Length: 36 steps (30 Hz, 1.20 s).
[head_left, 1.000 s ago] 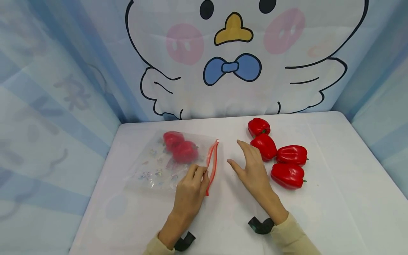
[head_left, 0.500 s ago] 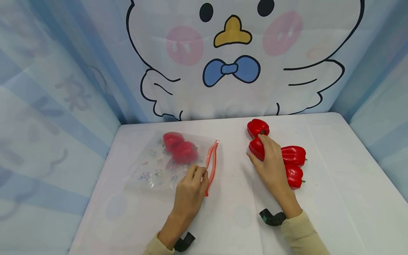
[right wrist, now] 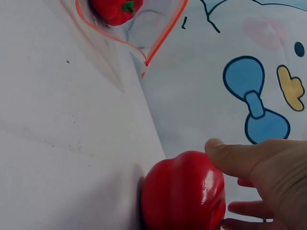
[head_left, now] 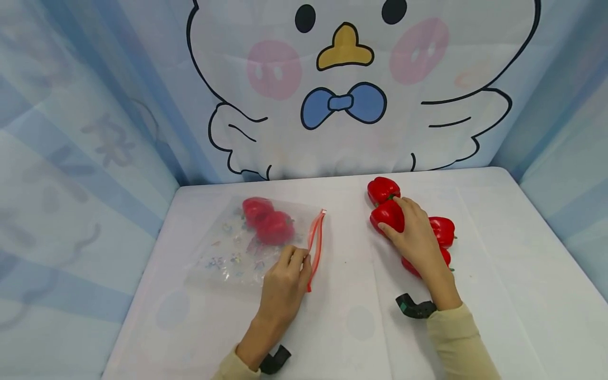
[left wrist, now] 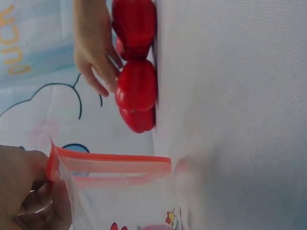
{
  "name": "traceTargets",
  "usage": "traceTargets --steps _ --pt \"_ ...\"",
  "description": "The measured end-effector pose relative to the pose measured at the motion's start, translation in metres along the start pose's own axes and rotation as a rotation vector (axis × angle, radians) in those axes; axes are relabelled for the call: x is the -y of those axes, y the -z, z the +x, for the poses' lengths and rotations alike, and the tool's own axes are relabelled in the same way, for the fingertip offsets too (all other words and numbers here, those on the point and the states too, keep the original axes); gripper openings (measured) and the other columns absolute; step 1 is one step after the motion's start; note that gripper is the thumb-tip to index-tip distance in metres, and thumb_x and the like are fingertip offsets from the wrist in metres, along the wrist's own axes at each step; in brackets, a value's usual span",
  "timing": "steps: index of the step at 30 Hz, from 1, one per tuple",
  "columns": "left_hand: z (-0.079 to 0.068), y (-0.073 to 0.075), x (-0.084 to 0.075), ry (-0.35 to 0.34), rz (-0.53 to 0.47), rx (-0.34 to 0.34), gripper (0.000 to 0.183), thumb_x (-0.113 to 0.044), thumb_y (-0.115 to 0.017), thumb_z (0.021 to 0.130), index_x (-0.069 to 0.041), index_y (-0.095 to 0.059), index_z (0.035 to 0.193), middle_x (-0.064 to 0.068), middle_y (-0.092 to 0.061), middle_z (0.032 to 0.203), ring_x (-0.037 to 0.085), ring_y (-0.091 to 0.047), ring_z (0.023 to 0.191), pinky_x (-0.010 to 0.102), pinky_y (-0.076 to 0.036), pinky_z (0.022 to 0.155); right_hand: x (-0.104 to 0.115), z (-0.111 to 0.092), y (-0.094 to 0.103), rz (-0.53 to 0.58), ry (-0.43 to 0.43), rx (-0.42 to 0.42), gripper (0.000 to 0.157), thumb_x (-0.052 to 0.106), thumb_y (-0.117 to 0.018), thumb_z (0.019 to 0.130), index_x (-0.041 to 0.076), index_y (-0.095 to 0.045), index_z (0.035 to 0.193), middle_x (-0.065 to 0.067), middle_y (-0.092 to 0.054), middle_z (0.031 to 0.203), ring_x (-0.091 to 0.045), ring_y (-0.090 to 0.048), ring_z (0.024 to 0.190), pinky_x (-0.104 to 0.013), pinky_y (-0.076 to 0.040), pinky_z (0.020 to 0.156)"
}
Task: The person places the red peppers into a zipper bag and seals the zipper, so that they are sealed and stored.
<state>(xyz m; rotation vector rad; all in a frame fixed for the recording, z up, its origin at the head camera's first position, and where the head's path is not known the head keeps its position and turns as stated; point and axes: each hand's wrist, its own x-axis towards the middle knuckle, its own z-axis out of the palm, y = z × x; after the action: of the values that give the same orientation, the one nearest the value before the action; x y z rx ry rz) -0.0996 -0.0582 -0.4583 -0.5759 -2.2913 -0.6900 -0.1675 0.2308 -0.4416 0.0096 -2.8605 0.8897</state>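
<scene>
My left hand (head_left: 285, 279) pinches the orange-red zip edge of a clear zip bag (head_left: 214, 258), lifting its mouth open, as the left wrist view shows. Two red bell peppers (head_left: 275, 228) lie inside the bag. On the right, my right hand (head_left: 415, 235) holds another red bell pepper (head_left: 387, 215) from above, thumb on its near side and fingers over the far side. In the right wrist view, the thumb (right wrist: 230, 155) overlaps the top of this pepper (right wrist: 184, 191).
One red pepper (head_left: 382, 190) touches the held one from behind. Two more, the upper pepper (head_left: 443, 231) and the lower pepper (head_left: 410, 266), are partly hidden by my right hand. A white-covered table (head_left: 342, 338) bears everything, with a cartoon-printed curtain (head_left: 347, 142) behind.
My right hand has moved right from beside the peppers onto one of them, its thumb now over the pepper's near side. The left hand stays at the bag's edge.
</scene>
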Motion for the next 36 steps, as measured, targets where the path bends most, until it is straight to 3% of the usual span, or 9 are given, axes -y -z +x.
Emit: traceTargets --steps 5,13,36 --pt "0.001 -0.0019 0.0006 0.012 -0.009 0.005 0.017 0.0 -0.082 0.085 -0.002 -0.071 0.098 0.007 -0.063 0.09 0.01 -0.061 0.061 0.018 -0.054 0.053 -0.0032 0.005 0.001 -0.019 -0.004 0.061 0.083 0.021 -0.081 0.09 0.002 -0.037 0.158 -0.028 -0.039 0.159 -0.051 -0.037 0.144 -0.073 -0.049 0.1" --pt "0.0041 -0.0026 0.001 0.024 -0.02 0.015 0.016 0.0 -0.081 0.086 -0.003 -0.071 0.099 0.006 -0.063 0.091 0.01 -0.06 0.061 0.018 -0.053 0.054 -0.0037 0.0061 -0.0025 -0.067 -0.009 0.091 0.083 0.02 -0.082 0.089 0.001 -0.038 0.157 -0.03 -0.038 0.159 -0.052 -0.038 0.144 -0.073 -0.048 0.102" --pt "0.0034 0.0 0.0064 0.026 -0.029 0.012 0.016 0.001 -0.08 0.086 -0.003 -0.071 0.099 0.006 -0.064 0.091 0.011 -0.064 0.063 0.017 -0.055 0.055 0.0031 0.0083 -0.0051 -0.068 -0.005 0.053 0.082 0.015 -0.083 0.086 0.002 -0.041 0.155 -0.029 -0.04 0.158 -0.052 -0.039 0.143 -0.073 -0.049 0.099"
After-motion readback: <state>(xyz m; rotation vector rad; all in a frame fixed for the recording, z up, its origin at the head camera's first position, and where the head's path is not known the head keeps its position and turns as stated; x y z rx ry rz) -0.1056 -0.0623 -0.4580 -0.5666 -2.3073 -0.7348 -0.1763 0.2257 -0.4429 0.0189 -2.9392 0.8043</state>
